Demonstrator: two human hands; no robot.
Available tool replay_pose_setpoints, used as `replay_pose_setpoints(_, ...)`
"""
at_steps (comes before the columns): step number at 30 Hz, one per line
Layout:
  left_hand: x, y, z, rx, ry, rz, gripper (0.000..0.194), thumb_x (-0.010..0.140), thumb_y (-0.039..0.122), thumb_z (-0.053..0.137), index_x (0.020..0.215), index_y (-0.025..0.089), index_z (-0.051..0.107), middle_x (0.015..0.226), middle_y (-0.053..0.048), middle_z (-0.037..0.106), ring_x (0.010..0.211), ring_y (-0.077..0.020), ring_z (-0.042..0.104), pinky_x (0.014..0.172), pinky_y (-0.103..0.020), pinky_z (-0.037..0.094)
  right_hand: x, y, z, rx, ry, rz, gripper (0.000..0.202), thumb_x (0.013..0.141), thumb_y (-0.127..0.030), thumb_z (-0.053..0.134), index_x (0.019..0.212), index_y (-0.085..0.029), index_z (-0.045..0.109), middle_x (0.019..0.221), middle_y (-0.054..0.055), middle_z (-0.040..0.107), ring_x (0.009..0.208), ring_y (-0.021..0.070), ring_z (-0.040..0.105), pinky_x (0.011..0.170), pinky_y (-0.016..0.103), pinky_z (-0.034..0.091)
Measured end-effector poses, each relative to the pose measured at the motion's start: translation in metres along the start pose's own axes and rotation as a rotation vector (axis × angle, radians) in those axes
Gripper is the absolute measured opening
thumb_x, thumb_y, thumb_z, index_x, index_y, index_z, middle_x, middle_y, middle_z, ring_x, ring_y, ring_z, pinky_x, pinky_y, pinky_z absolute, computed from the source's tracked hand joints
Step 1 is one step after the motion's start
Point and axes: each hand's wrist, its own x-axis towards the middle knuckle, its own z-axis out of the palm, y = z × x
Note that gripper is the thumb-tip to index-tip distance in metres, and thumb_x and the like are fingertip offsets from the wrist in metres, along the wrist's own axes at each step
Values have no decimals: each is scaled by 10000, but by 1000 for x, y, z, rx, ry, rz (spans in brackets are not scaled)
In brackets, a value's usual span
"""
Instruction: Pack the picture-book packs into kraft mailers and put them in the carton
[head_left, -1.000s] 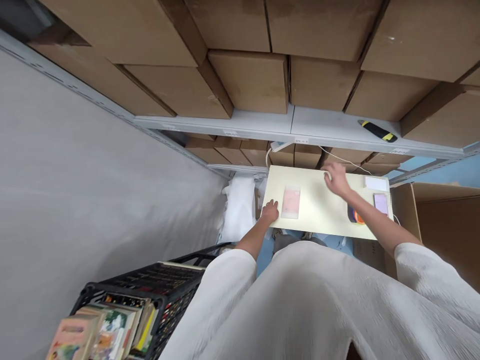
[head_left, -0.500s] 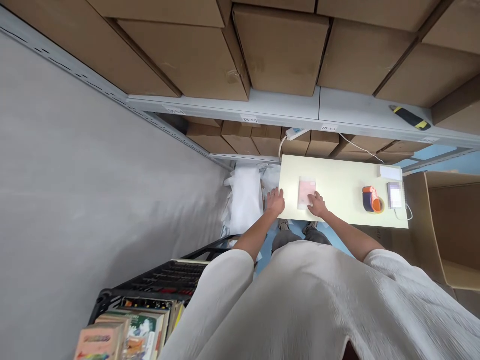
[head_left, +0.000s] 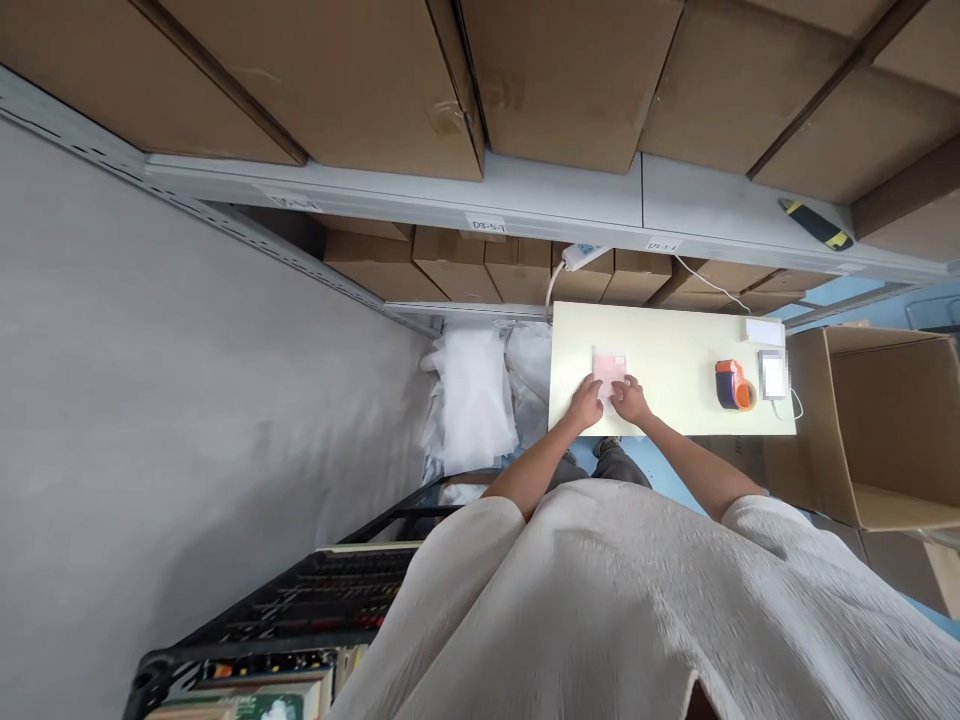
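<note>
A small flat pink book (head_left: 610, 368), in what looks like a clear plastic bag with a pale margin, lies on the cream table (head_left: 675, 390). My left hand (head_left: 586, 404) is at its lower left corner, fingers bent onto the edge. At the lower right corner my right hand (head_left: 630, 399) grips the edge in the same way, its fingers curled. Both hands rest low over the table, a short gap between them. The bag's lower edge is partly hidden by the fingers.
An orange and purple tape dispenser (head_left: 733, 386), a phone-like device (head_left: 772, 374) and a white box (head_left: 763, 331) occupy the table's right side. White plastic bags (head_left: 476, 395) hang at left. A black crate (head_left: 247, 620) holds books. Boxes fill the shelf (head_left: 562, 190), which carries a utility knife (head_left: 816, 224).
My left hand has moved right from the table's left edge onto the bagged book. My right hand has shifted to its lower right corner. The view has tilted slightly.
</note>
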Motion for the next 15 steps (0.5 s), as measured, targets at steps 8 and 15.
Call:
replay_pose_setpoints(8, 42, 19, -3, -301, 190, -397, 655, 808, 103, 748, 1437, 194, 591, 1483, -156, 703, 1382, -276, 692, 1130, -346, 535, 1, -2, -5, 70, 12, 14, 563, 924, -251, 660, 1481, -189, 720, 1565, 186, 634, 1604, 387, 434, 1315, 567, 389)
replay_pose_setpoints(15, 44, 20, -7, -392, 155, -542, 741, 817, 124, 754, 1522, 200, 538, 1389, -135, 783, 1250, -263, 773, 1000, -320, 578, 2, 3, -8, 91, -25, 29, 510, 985, -293, 648, 1468, -153, 732, 1653, 196, 570, 1652, 362, 399, 1345, 520, 370)
